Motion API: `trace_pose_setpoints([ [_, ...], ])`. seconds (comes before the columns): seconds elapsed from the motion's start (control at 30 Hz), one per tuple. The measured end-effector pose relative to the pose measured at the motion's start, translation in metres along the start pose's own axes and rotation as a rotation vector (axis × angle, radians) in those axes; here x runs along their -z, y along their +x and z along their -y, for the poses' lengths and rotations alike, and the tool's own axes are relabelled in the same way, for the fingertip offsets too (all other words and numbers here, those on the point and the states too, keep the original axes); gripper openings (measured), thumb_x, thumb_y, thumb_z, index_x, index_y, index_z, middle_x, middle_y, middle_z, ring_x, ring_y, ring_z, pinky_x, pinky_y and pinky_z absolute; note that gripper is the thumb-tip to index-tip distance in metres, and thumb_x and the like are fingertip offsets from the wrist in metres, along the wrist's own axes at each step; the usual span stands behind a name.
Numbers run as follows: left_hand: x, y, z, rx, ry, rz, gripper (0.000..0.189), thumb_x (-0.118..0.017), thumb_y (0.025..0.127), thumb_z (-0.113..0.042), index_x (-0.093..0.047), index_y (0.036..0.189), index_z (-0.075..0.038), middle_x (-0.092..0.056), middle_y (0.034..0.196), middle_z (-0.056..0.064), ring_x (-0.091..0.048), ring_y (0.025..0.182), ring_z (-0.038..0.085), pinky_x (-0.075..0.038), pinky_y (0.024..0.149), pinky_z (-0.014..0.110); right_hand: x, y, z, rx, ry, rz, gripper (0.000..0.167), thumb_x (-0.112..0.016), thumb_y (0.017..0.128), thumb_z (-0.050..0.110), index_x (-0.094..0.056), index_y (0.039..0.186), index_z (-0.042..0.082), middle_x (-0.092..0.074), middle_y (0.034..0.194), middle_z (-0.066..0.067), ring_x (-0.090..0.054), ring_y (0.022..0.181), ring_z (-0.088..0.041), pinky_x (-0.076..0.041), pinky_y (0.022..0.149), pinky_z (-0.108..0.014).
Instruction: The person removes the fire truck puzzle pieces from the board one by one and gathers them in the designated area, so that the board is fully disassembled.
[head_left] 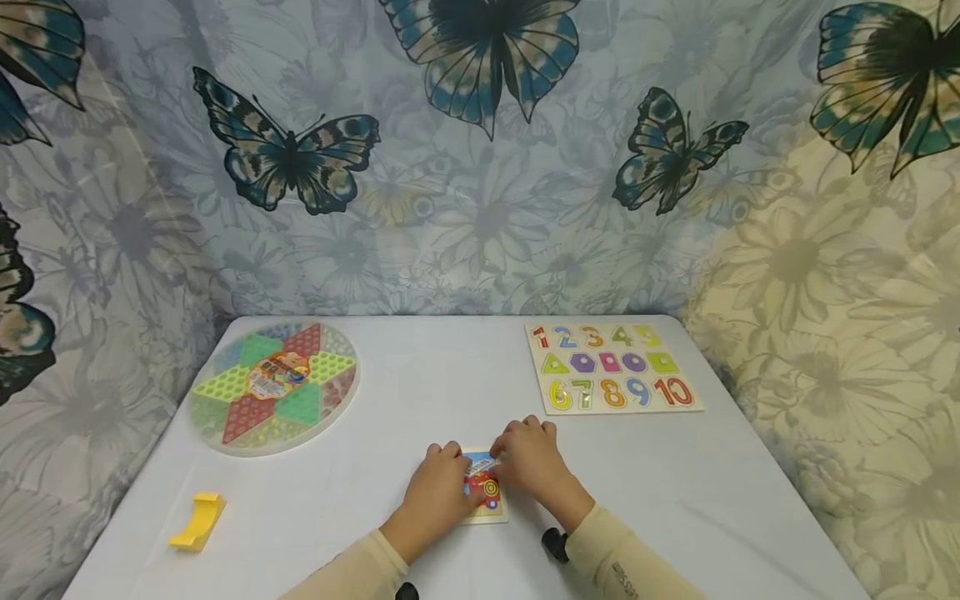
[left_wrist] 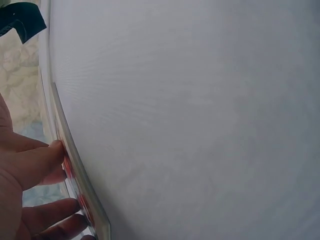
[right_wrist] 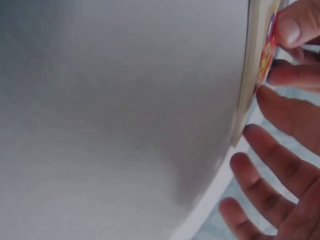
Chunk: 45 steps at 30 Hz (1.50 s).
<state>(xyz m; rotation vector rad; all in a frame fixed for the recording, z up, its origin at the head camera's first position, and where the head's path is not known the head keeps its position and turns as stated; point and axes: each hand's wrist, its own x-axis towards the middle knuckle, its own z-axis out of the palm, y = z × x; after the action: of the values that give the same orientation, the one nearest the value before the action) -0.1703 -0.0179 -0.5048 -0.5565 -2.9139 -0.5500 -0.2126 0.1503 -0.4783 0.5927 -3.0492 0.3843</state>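
Observation:
A small wooden puzzle board (head_left: 487, 515) with a red vehicle picture lies on the white table in the head view. My left hand (head_left: 438, 492) holds its left side, with the thumb across the picture and the curled fingers at the upper left. My right hand (head_left: 536, 462) is at the upper right corner, its thumb and index fingertips touching the picture. The right wrist view shows this hand's other fingers (right_wrist: 270, 195) spread and loosely bent beside the board's edge (right_wrist: 242, 100). In the left wrist view, the left thumb (left_wrist: 40, 161) rests on the board's face, seen edge-on.
A round star-patterned game board (head_left: 273, 387) lies at the back left. A number and shape puzzle board (head_left: 615, 369) sits at the back right. Near the left edge is a yellow curved piece (head_left: 198, 522). Butterfly-printed cloth (head_left: 480, 208) surrounds the white table (head_left: 675, 500).

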Motion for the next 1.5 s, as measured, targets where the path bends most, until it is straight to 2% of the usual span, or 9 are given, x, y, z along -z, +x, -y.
trace_pose_setpoints([
  [0.2,0.001,-0.001,-0.001,0.019,0.010,0.020,0.049,-0.084,0.074,-0.041,-0.072,0.099,0.000,-0.055,0.093,0.004,-0.040,0.075,0.018,-0.041,0.063,0.027,-0.003,0.003,-0.004,0.020,0.065,0.031,0.021,-0.086,0.071,0.031,-0.072,0.080,0.019,-0.061,0.086,0.006,-0.048,0.088,-0.022,-0.030,0.081,-0.050],
  [0.47,0.000,0.002,-0.002,0.006,0.059,0.033,0.047,-0.082,0.076,-0.041,-0.072,0.099,-0.001,-0.056,0.094,0.004,-0.041,0.076,0.019,-0.042,0.065,0.027,-0.003,0.008,-0.007,-0.003,0.077,0.058,0.024,-0.087,0.070,0.032,-0.068,0.079,0.019,-0.059,0.083,0.007,-0.049,0.089,-0.023,-0.029,0.082,-0.050],
  [0.67,0.002,0.002,-0.005,0.014,0.083,0.057,0.048,-0.081,0.077,-0.041,-0.072,0.103,-0.002,-0.056,0.097,0.004,-0.042,0.078,0.019,-0.044,0.067,0.028,0.001,0.010,-0.006,-0.024,0.142,0.091,0.025,-0.088,0.069,0.025,-0.067,0.079,0.016,-0.056,0.072,0.009,-0.048,0.079,-0.018,-0.032,0.079,-0.046],
  [0.9,0.003,0.002,-0.006,0.016,0.080,0.030,0.043,-0.079,0.079,-0.040,-0.072,0.098,-0.002,-0.056,0.094,0.005,-0.041,0.075,0.019,-0.042,0.063,0.027,0.001,0.011,-0.008,-0.021,0.185,0.120,0.024,-0.088,0.070,0.021,-0.070,0.085,0.013,-0.058,0.074,0.008,-0.049,0.076,-0.015,-0.033,0.079,-0.043],
  [1.1,0.002,0.006,-0.009,0.061,0.075,0.031,0.039,-0.079,0.081,-0.040,-0.073,0.092,-0.004,-0.054,0.086,0.003,-0.040,0.072,0.017,-0.041,0.060,0.026,0.000,0.014,-0.013,-0.012,0.192,0.135,0.022,-0.088,0.071,0.023,-0.073,0.085,0.014,-0.061,0.077,0.008,-0.050,0.078,-0.015,-0.035,0.081,-0.046],
  [1.2,0.001,0.006,-0.010,0.091,0.073,0.050,0.039,-0.080,0.080,-0.040,-0.073,0.093,-0.004,-0.055,0.088,0.003,-0.042,0.074,0.018,-0.043,0.061,0.027,-0.001,0.016,-0.015,-0.007,0.200,0.148,0.022,-0.088,0.070,0.024,-0.072,0.082,0.015,-0.060,0.076,0.008,-0.050,0.078,-0.016,-0.034,0.082,-0.045],
  [1.33,0.000,0.005,-0.013,0.116,0.070,0.071,0.039,-0.079,0.081,-0.039,-0.074,0.095,-0.004,-0.057,0.093,0.003,-0.044,0.077,0.018,-0.046,0.064,0.029,-0.004,0.019,-0.016,0.032,0.125,0.150,0.023,-0.088,0.069,0.028,-0.069,0.078,0.018,-0.055,0.072,0.011,-0.048,0.076,-0.015,-0.033,0.079,-0.042],
  [1.5,0.002,0.005,-0.015,0.116,0.081,0.067,0.038,-0.078,0.082,-0.039,-0.073,0.095,-0.003,-0.056,0.091,0.004,-0.046,0.077,0.018,-0.047,0.065,0.030,-0.002,0.020,-0.014,0.101,0.009,0.123,0.025,-0.088,0.068,0.034,-0.068,0.074,0.020,-0.049,0.068,0.012,-0.045,0.074,-0.014,-0.032,0.077,-0.040],
])
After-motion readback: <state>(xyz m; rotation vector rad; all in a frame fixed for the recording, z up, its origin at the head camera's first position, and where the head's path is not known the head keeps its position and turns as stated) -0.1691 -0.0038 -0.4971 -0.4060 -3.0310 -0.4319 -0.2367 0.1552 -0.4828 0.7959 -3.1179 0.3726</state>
